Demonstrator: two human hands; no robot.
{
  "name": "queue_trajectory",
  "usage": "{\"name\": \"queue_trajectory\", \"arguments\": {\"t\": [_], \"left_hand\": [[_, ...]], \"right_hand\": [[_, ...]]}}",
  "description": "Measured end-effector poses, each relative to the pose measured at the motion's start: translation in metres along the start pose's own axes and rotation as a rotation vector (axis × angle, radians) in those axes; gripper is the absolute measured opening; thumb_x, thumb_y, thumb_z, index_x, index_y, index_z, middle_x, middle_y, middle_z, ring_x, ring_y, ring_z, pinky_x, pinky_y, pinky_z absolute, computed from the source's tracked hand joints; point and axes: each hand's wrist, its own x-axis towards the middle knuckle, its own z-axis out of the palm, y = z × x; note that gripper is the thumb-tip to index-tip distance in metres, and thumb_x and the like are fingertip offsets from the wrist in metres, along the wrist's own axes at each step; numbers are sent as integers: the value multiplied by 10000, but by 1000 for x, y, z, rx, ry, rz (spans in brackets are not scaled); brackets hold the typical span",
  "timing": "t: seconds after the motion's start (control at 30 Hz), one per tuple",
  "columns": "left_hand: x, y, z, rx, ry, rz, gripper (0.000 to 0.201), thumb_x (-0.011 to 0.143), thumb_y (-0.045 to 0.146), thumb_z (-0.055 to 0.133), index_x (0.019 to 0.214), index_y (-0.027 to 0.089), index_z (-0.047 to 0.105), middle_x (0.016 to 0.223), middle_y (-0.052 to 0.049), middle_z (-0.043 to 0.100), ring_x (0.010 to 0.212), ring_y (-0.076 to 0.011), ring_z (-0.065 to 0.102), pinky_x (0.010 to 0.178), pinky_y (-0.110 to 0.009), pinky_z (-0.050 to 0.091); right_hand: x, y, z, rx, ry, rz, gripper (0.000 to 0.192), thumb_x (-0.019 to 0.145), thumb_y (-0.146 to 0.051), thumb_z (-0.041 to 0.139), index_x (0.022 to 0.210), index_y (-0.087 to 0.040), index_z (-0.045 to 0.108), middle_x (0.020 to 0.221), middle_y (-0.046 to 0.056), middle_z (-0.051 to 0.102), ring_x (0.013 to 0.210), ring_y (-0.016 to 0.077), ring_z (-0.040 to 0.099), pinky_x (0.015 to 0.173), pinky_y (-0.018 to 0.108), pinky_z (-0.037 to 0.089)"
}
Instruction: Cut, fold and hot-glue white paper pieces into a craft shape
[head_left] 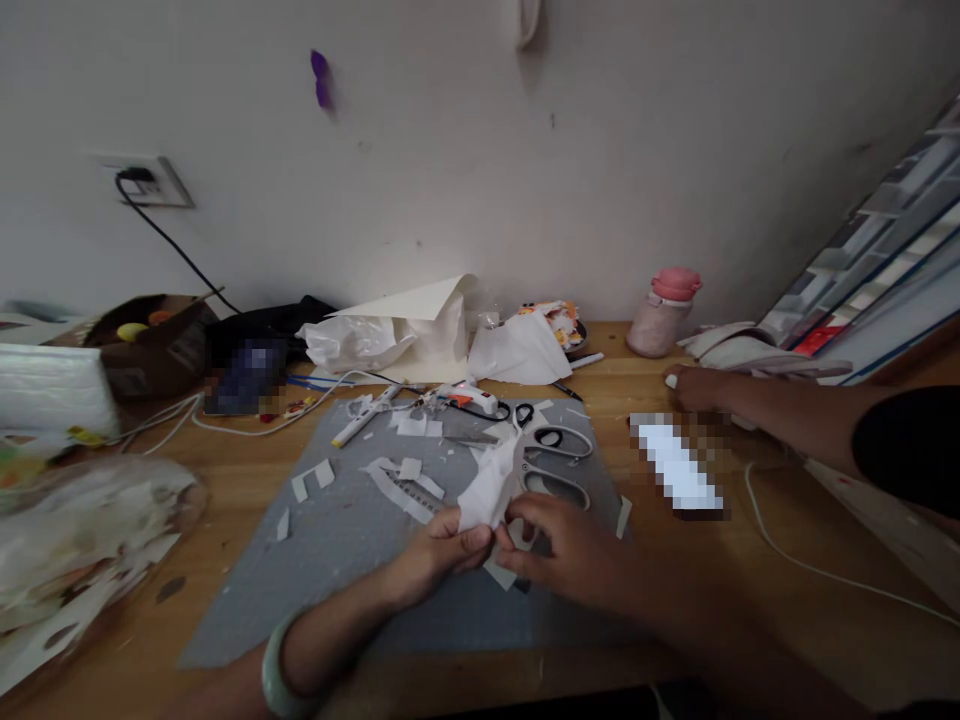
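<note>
Centrally, left hand (439, 550) and right hand (570, 550) both pinching folded white paper (487, 490); scissors (551, 455) beside, on grey mat (337, 570)

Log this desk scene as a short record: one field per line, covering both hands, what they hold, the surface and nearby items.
left hand: pinches white paper piece
right hand: fingertips on the same paper's lower edge
surface: grey cutting mat on wooden desk
beside paper: scissors, lying on mat
mat litter: white paper scraps
far edge: pink-lidded bottle
other person: a hand resting on desk at right
</note>
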Motion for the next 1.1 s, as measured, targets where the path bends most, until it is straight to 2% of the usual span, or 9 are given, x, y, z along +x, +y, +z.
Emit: {"name": "queue_trajectory", "arguments": {"t": [0.1, 0.23, 0.33, 0.47, 0.63, 0.77, 0.87, 1.0, 1.1], "left_hand": [[2, 0, -1, -2, 54, 4, 445, 688, 583, 634, 715, 139, 616, 457, 70, 335, 447, -67, 221, 503, -264, 131], [5, -1, 2, -9, 153, 11, 435, 679, 578, 643, 628, 158, 540, 428, 77, 312, 446, -72, 223, 487, -258, 144], [7, -3, 3, -4, 236, 20, 431, 707, 554, 625, 576, 173, 472, 441, 65, 341, 460, -78, 259, 491, -250, 180], [11, -8, 0, -23, 311, 54, 411, 735, 537, 592, 577, 176, 475, 471, 40, 412, 500, -101, 349, 526, -246, 258], [12, -6, -5, 40, 364, 106, 398, 758, 536, 560, 602, 171, 531, 514, 21, 455, 545, -122, 402, 574, -254, 308], [9, 0, -2, 85, 369, 80, 399, 768, 555, 541, 679, 168, 578, 526, 25, 461, 551, -130, 415, 579, -257, 318], [8, 3, 0, 109, 372, 77, 426, 761, 585, 534, 646, 175, 545, 516, 24, 462, 545, -130, 417, 578, -258, 322], [9, 4, 1, 138, 402, 85, 468, 745, 635, 516, 627, 182, 512, 512, 22, 470, 542, -131, 425, 577, -261, 334], [9, 4, 2, 156, 403, 80, 494, 746, 666, 477, 616, 190, 485, 508, 28, 458, 523, -125, 418, 562, -261, 336]], "right_hand": [[14, 4, 4, 143, -37, -41, 205, 792, -385, 607, 836, -185, 604, 802, 1, 624, 707, 124, 544, 635, 230, 404], [21, 13, 11, 287, 37, -25, 240, 811, -405, 575, 841, -169, 607, 747, -7, 591, 681, 117, 512, 614, 224, 398], [23, 13, 12, 258, 68, -6, 219, 810, -378, 576, 801, -162, 612, 720, -8, 572, 666, 116, 497, 602, 225, 388], [29, 4, 8, 182, 55, 17, 205, 824, -324, 544, 689, -170, 561, 647, -26, 521, 629, 108, 479, 577, 226, 358], [37, -3, 8, 138, 210, 13, 263, 799, -246, 492, 567, -203, 376, 570, -50, 403, 578, 102, 410, 555, 232, 319], [37, 3, 11, 179, 285, 54, 269, 760, -224, 490, 545, -210, 330, 547, -55, 353, 544, 95, 360, 514, 229, 280], [35, 7, 14, 224, 226, 146, 384, 806, -344, 485, 485, -208, 324, 476, -58, 317, 473, 84, 327, 473, 237, 253], [33, 8, 19, 457, -3, 235, 574, 856, -556, 359, 409, -199, 408, 380, -38, 380, 362, 73, 350, 423, 236, 286], [33, 9, 25, 658, -192, 283, 667, 851, -657, 209, 538, -173, 544, 409, -19, 475, 306, 72, 353, 351, 227, 261]]}}
